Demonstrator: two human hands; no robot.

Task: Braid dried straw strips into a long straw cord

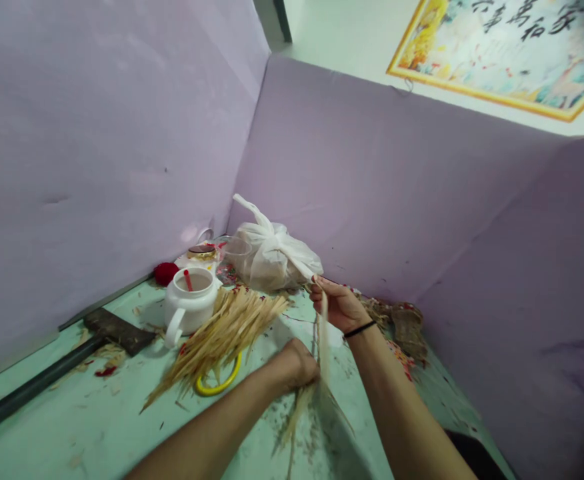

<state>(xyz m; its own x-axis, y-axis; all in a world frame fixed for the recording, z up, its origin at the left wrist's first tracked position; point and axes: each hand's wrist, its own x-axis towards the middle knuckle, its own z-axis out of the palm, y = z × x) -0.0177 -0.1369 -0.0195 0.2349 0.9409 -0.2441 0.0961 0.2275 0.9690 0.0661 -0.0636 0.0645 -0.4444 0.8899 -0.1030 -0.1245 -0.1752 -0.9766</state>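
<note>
In the head view, both forearms are reached forward over the pale green tabletop (137, 427), the left one slanted inward from the lower left, the right one from the lower right. The right hand (339, 305) is raised higher and farther away, with its fingers pinched on the upper end of pale strips (323, 333); one black band (360, 329) is worn at its wrist. The left hand (297, 363) is held lower and nearer, back turned up, curled around the strips' lower part, its fingertips mostly hidden. The strips are stretched nearly upright between the two hands, and their loose ends are fanned out below the left. Their number cannot be told.

One bundle of dry straw (232, 320) is laid left of the hands, its single strands too many to be counted. One yellow ring (219, 387) is seen partly beneath it. Beside the bundle are placed one white pot (192, 303), with one red stick (188, 280) inside, and one axe (79, 354). Behind are set one red ball (166, 273) and one knotted white bag (272, 257). One framed picture (497, 53) is hung above.
</note>
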